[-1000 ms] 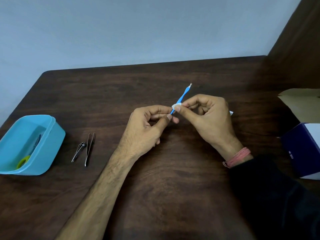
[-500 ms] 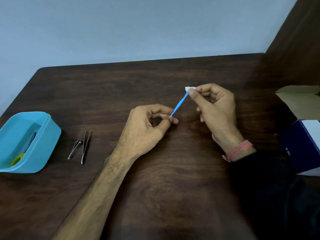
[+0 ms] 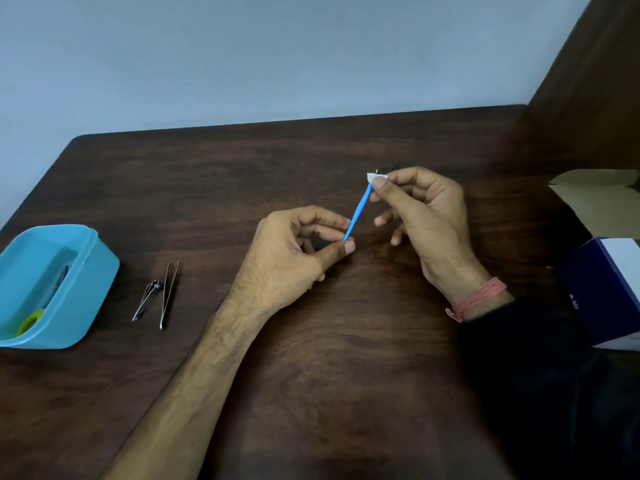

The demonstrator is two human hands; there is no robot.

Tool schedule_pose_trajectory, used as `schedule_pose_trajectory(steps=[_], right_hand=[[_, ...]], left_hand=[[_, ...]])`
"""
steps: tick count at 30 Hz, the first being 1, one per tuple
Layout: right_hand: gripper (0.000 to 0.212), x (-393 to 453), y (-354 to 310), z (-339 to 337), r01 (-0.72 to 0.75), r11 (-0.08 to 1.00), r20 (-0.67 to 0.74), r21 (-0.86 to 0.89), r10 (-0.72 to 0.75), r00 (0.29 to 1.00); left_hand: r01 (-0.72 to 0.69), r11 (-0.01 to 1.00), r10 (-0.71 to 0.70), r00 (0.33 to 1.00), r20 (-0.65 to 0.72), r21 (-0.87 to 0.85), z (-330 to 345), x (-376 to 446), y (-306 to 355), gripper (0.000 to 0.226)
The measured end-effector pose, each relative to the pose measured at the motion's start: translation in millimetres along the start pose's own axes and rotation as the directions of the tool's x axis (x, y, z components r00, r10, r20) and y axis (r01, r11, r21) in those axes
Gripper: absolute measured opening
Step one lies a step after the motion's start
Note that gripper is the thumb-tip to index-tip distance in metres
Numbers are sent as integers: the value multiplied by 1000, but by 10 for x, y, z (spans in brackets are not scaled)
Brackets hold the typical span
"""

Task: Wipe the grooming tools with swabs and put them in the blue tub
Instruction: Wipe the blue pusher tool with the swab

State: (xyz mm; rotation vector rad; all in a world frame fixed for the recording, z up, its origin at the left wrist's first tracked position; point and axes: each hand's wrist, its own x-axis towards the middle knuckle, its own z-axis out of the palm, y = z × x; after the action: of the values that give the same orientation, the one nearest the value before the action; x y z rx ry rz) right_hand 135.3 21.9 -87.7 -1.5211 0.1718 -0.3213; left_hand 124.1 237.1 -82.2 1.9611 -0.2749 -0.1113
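Dark brown wood of the desk fills most of the view, and a pale blue-grey wall is seen behind it. At the far left edge a blue tub is placed on the desk; inside it some tools are seen, one of them with a yellow-green ring handle, but the others cannot be told clearly. Just beside the tub, to its right, a metal nail clipper and a pair of tweezers are laid side by side, close together, flat on the wood. Near the middle, the lower end of a thin blue grooming tool is pinched by the left hand between the thumb and the curled fingers. The tool is held above the desk and is tilted up to the right. Its upper end is wrapped in a small white swab, which is pinched around it by the thumb and forefinger of the right hand; the other fingers of this hand are loosely bent. A pink thread band is worn on the right wrist, next to a dark sleeve. At the far right an open cardboard box and a navy and white box are seen.
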Motion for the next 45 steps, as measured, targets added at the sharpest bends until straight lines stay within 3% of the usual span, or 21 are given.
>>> schedule_pose_trajectory(steps=[8, 27, 33, 40, 45], right_hand=[[6, -14, -46, -9, 4, 1000, 56, 28, -6, 998], [5, -53, -67, -9, 67, 998, 120, 4, -67, 991], [13, -30, -37, -14, 45, 999, 64, -1, -45, 997], [15, -15, -39, -45, 25, 1000, 51, 12, -25, 998], [11, -10, -46, -55, 38, 997, -8, 71, -38, 999]], left_hand=[[25, 999, -24, 999, 28, -24, -13, 9, 27, 22], [11, 999, -11, 1000, -4, -35, 0, 28, 6, 12], [9, 1000, -9, 1000, 24, -24, 6, 30, -16, 12], [-158, 974, 161, 987, -4, 164, 18, 52, -132, 17], [-194, 949, 202, 979, -7, 248, 21, 33, -130, 20]])
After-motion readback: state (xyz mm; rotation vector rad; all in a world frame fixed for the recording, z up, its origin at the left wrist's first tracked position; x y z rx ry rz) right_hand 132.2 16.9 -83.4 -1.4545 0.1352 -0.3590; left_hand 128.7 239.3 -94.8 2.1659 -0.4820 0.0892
